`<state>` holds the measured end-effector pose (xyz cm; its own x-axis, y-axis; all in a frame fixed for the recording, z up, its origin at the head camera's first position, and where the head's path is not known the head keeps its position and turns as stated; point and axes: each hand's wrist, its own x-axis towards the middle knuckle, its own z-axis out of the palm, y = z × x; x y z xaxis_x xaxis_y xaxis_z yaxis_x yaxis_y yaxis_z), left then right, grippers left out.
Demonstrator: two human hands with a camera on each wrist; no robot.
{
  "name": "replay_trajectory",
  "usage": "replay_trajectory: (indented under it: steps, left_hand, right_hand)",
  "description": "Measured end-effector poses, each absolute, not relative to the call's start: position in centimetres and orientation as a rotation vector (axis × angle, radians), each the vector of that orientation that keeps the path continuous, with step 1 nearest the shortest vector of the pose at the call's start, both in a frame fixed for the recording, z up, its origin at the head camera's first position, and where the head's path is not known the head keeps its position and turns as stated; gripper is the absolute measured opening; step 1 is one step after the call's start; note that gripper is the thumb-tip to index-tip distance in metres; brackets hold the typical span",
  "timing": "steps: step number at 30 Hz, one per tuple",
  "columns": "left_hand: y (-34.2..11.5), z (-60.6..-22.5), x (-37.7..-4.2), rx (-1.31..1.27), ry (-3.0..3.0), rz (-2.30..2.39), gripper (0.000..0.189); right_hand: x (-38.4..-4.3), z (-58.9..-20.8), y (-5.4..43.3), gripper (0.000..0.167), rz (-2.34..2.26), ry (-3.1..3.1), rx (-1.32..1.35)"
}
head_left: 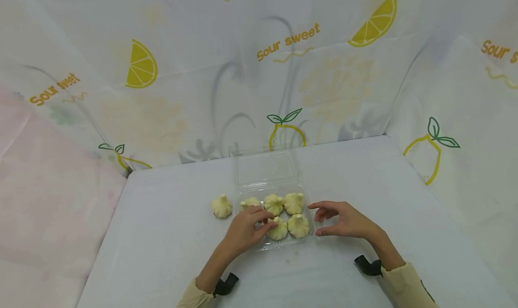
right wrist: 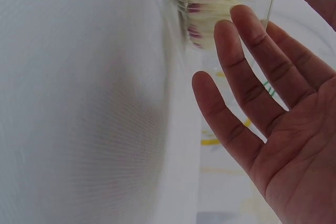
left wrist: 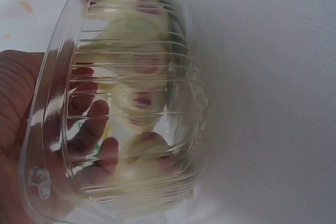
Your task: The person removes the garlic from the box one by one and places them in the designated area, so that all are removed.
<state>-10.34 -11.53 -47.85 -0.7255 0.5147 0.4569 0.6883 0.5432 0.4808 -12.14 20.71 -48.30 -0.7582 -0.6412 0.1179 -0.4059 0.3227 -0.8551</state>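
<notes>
My left hand [head_left: 245, 228] reaches over the near left of an open clear plastic clamshell box [head_left: 252, 248]. Its thumb and index finger are at the top of a garlic bulb [head_left: 279, 230] in the near row, seeming to pinch it; the fingertips hide its stem. Through the box wall, the left wrist view shows the other fingers loosely bent beside pale bulbs with purple marks. More garlic bulbs [head_left: 293, 203] sit in the box. My right hand [head_left: 341, 220] is beside the box's right edge, fingers spread and holding nothing.
One garlic bulb [head_left: 221, 206] lies on the white tabletop [head_left: 170, 236], left of the box. The box's clear lid [head_left: 266, 168] is folded back toward the lemon-printed cloth [head_left: 243, 92] behind. Black curved pieces [head_left: 368, 266] are at both wrists.
</notes>
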Motion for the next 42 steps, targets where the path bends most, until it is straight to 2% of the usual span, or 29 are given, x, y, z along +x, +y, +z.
replay_trajectory:
  steps: [42]
  left_hand:
    - [-12.29,-47.92,-10.30,-1.005,-2.449,-1.081,0.008]
  right_hand:
    - [-12.21,-48.35,20.69,0.063,-1.382,2.357,-0.957]
